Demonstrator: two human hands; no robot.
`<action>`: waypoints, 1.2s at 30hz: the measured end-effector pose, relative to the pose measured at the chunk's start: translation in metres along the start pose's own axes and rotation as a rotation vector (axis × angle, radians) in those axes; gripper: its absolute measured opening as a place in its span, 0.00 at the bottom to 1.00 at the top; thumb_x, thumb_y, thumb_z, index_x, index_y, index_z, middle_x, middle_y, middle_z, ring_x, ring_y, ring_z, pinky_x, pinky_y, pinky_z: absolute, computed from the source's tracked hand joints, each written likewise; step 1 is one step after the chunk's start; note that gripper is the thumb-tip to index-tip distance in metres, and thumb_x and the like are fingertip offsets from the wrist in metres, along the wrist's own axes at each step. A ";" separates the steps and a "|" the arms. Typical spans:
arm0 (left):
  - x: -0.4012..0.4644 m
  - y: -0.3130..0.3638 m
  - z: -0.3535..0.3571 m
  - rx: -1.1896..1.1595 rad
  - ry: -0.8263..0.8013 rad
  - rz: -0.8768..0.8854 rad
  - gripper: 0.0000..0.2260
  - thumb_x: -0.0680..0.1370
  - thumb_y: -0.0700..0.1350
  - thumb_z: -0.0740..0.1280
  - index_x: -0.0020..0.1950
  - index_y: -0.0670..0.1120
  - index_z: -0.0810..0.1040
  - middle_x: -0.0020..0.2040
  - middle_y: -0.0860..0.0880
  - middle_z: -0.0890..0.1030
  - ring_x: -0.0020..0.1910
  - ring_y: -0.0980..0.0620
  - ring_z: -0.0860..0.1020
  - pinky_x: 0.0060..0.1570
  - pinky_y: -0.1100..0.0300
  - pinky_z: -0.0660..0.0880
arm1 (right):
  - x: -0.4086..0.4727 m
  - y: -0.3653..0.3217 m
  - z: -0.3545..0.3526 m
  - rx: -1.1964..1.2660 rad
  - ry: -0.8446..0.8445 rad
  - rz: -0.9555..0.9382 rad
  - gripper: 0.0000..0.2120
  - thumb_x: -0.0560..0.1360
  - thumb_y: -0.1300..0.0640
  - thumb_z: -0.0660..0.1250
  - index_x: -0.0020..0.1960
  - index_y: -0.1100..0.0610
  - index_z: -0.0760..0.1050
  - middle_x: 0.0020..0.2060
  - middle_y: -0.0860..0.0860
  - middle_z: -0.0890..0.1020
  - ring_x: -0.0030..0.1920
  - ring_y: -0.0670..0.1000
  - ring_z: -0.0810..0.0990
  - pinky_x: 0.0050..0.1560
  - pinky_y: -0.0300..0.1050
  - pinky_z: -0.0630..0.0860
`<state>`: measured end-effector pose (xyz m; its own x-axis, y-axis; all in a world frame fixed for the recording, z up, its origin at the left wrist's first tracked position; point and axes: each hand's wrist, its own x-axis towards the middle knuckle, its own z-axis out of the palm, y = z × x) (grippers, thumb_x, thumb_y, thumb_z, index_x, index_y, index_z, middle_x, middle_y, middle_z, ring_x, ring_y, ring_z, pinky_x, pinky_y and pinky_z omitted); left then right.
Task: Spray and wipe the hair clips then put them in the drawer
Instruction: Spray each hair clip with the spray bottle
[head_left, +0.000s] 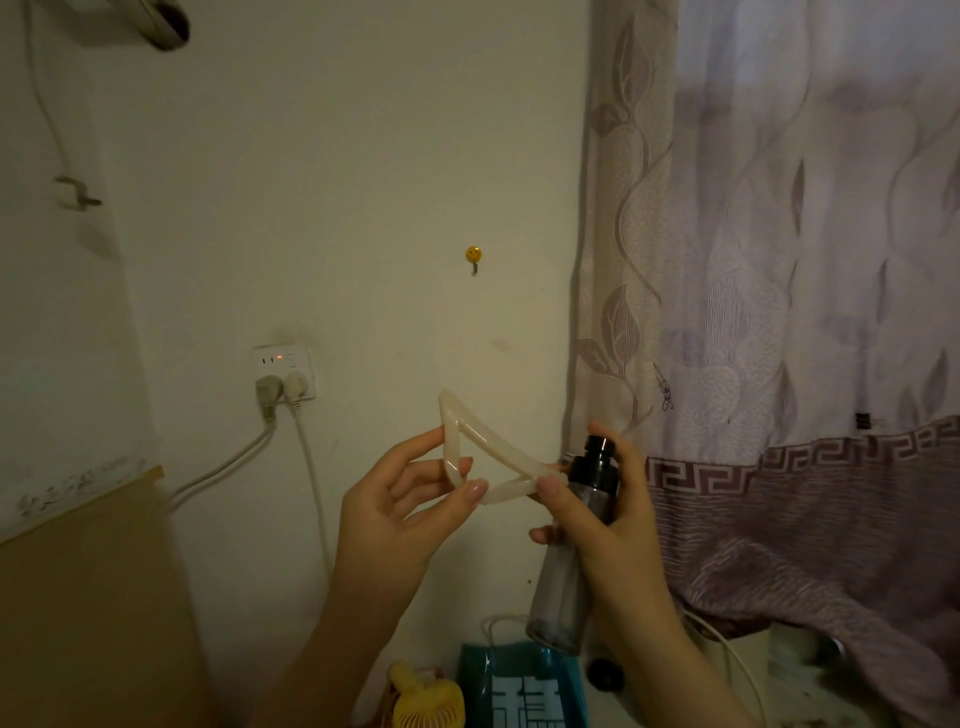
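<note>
Wall (363, 182) behind; hands hold clip (483, 452), spray bottle (571, 561) (contents unclear).

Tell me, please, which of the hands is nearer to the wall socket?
Left. The left hand, pinching the hair clip, is right of and below the wall socket; the right hand, gripping the spray bottle, is farther right.

Curtain (779, 312) beside wall socket (284, 371), smiley hook (473, 255)
</note>
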<state>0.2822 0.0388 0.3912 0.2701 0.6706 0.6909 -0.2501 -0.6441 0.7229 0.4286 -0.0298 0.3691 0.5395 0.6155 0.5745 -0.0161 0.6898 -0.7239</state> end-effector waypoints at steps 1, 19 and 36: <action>-0.001 0.000 0.000 0.003 0.001 -0.001 0.25 0.61 0.54 0.74 0.57 0.56 0.77 0.46 0.53 0.85 0.47 0.54 0.83 0.44 0.69 0.78 | 0.000 0.000 0.000 0.019 0.008 0.010 0.34 0.61 0.53 0.74 0.65 0.44 0.70 0.47 0.52 0.82 0.45 0.51 0.84 0.34 0.41 0.79; 0.018 0.005 -0.026 0.197 -0.194 -0.037 0.37 0.58 0.57 0.76 0.66 0.68 0.68 0.63 0.63 0.74 0.59 0.62 0.77 0.57 0.70 0.73 | 0.013 0.004 -0.017 0.030 -0.046 0.069 0.31 0.59 0.58 0.77 0.60 0.42 0.74 0.39 0.47 0.84 0.36 0.49 0.82 0.32 0.42 0.78; 0.032 0.009 -0.022 0.411 -0.526 -0.144 0.19 0.62 0.56 0.75 0.52 0.55 0.84 0.46 0.55 0.85 0.46 0.56 0.83 0.51 0.58 0.80 | 0.020 -0.001 -0.020 -0.136 -0.203 0.015 0.30 0.63 0.56 0.76 0.61 0.41 0.71 0.45 0.50 0.84 0.43 0.48 0.84 0.34 0.41 0.79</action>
<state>0.2682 0.0623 0.4202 0.7161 0.5592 0.4177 0.1680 -0.7190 0.6744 0.4564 -0.0254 0.3735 0.3599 0.6986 0.6184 0.0979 0.6309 -0.7697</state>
